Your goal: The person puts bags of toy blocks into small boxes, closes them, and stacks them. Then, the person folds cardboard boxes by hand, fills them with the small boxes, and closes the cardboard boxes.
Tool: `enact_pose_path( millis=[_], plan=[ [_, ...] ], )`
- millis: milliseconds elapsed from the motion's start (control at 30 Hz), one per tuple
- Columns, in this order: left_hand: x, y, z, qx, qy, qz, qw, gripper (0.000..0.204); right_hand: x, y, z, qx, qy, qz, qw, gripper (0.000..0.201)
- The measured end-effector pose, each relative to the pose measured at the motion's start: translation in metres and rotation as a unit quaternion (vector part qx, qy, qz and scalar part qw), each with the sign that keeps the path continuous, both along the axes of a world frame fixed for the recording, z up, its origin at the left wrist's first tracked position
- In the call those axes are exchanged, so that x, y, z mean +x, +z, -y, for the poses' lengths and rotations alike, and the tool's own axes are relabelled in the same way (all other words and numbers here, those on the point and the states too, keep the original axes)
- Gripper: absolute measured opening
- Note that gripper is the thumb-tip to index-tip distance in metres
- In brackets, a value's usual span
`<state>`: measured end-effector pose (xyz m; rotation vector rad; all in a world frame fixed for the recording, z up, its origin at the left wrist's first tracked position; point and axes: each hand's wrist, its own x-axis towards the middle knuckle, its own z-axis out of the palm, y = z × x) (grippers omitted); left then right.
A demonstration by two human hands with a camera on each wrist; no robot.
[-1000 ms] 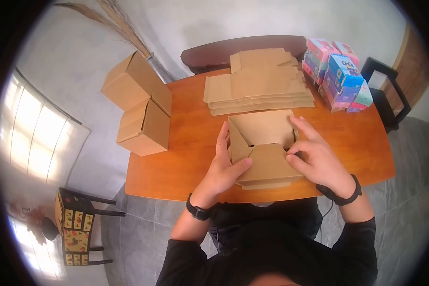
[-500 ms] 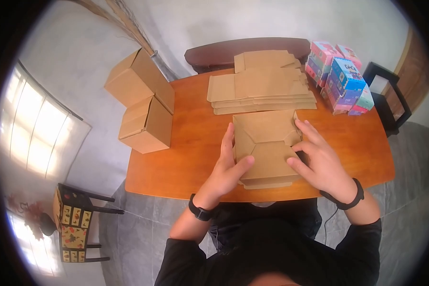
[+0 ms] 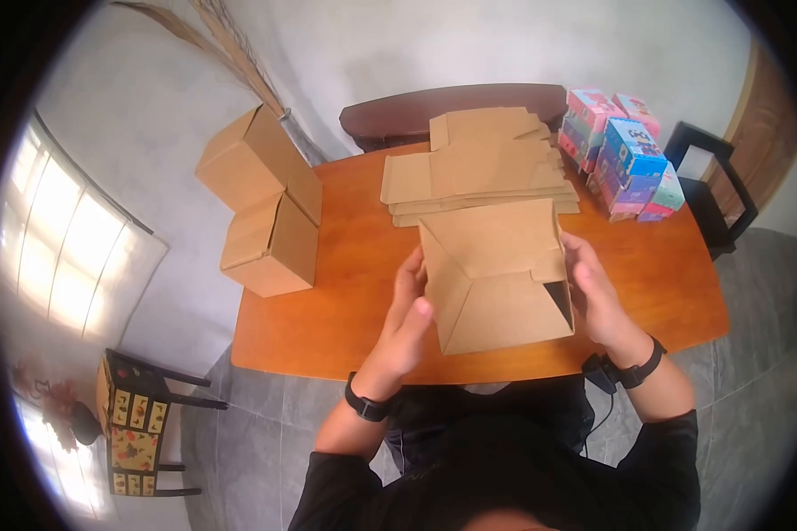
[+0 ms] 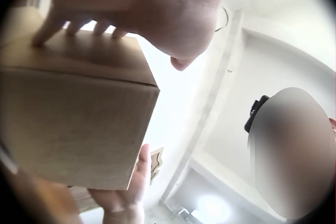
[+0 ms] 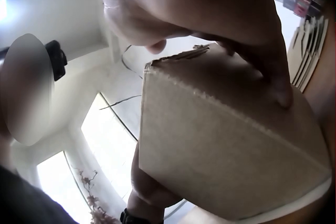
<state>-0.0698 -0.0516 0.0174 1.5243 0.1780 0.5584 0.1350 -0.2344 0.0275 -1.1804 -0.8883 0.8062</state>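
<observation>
In the head view a brown cardboard box (image 3: pixel 505 301) is held between two hands, its folded panels facing up and a dark triangular gap at its lower right. The left hand (image 3: pixel 403 323) lies along the left side, thumb raised off the panel. Against the right side rests the right hand (image 3: pixel 598 296). In the left wrist view the left hand (image 4: pixel 136 8) has its fingertips on one face of the box (image 4: pixel 73 124). From the right wrist view, fingers of the right hand (image 5: pixel 210 8) press the box (image 5: pixel 226 140) from the other side.
Flattened cardboard sheets (image 3: pixel 487 168) lie stacked behind the box on the wooden table (image 3: pixel 354 327). Two closed cartons (image 3: pixel 270 239) stand at the left. Several colourful small boxes (image 3: pixel 629 159) are piled at the back right, beside a black chair (image 3: pixel 717 195).
The box has tipped and risen toward the head camera, and a gap has appeared at its lower right. Both hands have shifted from its top panels to its sides.
</observation>
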Motion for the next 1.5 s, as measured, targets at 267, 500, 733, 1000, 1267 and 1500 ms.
enact_pose_path(
  millis=[267,500,733,1000,1267,1500],
  plan=[
    [0.006,0.009,-0.026,-0.153,0.025,0.250,0.956,0.077,0.014,-0.007,-0.021,0.238,-0.018,-0.067,0.969,0.048],
    [0.013,-0.022,-0.038,0.030,-0.058,0.103,0.993,0.106,0.039,-0.036,-0.042,0.154,-0.119,0.001,0.981,0.063],
    [0.001,-0.009,-0.019,0.084,-0.036,0.038,0.995,0.107,0.032,-0.013,-0.015,0.015,-0.090,0.072,0.993,0.078],
    [0.008,-0.029,-0.040,-0.027,0.028,0.061,0.997,0.101,0.016,-0.025,0.000,0.034,-0.090,0.169,0.981,0.090],
    [0.037,-0.027,-0.069,-0.222,0.011,0.101,0.970,0.084,0.022,-0.034,-0.011,-0.041,-0.026,0.254,0.966,0.083],
    [0.026,-0.040,-0.068,0.027,0.089,-0.052,0.994,0.075,0.066,-0.074,-0.024,-0.069,-0.198,0.145,0.967,0.038]
  ],
)
